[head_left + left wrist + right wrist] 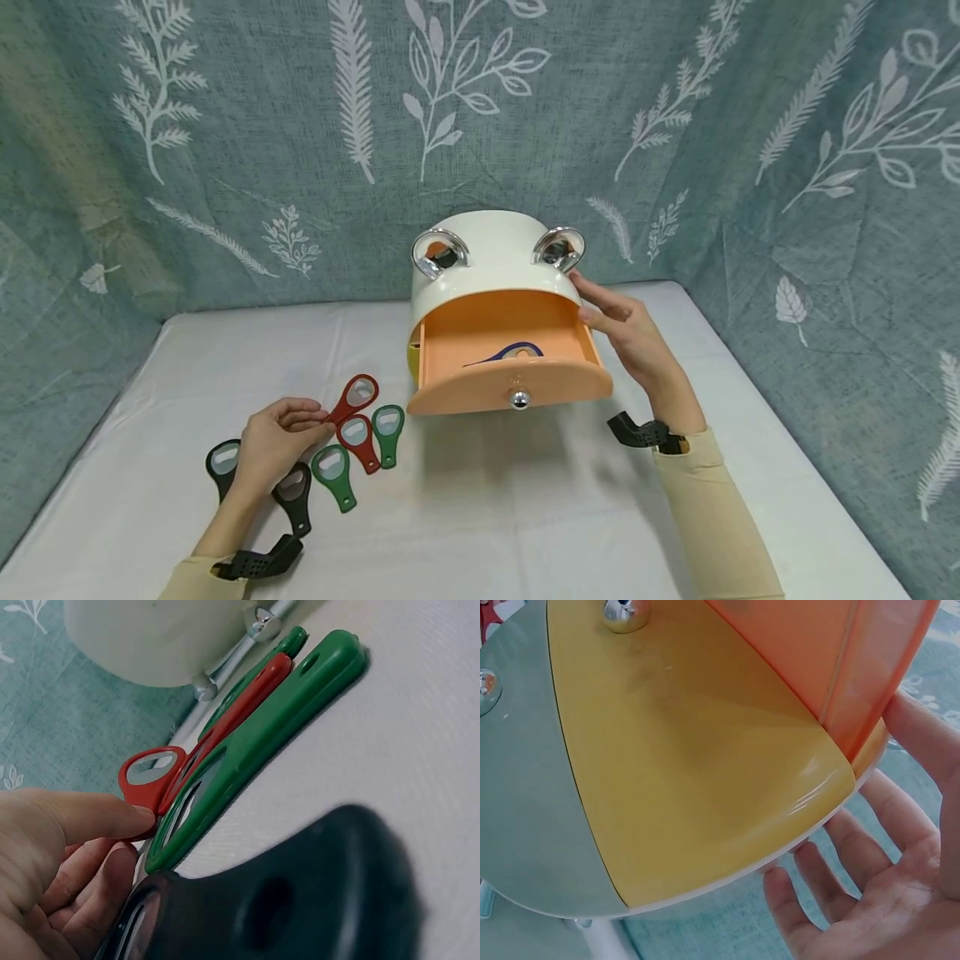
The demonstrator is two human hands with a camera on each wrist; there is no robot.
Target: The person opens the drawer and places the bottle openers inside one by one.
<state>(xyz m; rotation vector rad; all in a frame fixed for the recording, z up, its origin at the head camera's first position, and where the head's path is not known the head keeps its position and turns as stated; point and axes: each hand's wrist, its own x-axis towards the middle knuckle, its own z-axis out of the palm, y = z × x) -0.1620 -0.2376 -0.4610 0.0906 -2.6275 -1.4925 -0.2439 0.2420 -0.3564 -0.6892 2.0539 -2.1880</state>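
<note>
With thumb and fingertips, my left hand (277, 442) pinches the handle end of a red bottle opener (342, 409), whose ringed head points toward the cabinet. Beside it lie another red bottle opener (367, 456) and two green bottle openers (388, 450). Two black bottle openers (298, 510) lie around my left wrist, partly hidden by it. My right hand (633, 337) touches the right side of a rounded white cabinet (491, 237), its thumb by the pulled-out orange drawer (465, 393). Inside that drawer sits a blue-rimmed bottle opener (498, 356), partly hidden by the drawer front.
Below the orange drawer, the cabinet has a yellow drawer front (697, 765) and a grey-green one (525, 772), with round silver knobs. Two chrome rings stand on its top. A white cloth (517, 517) covers the table, and a leaf-patterned curtain (300, 150) hangs behind.
</note>
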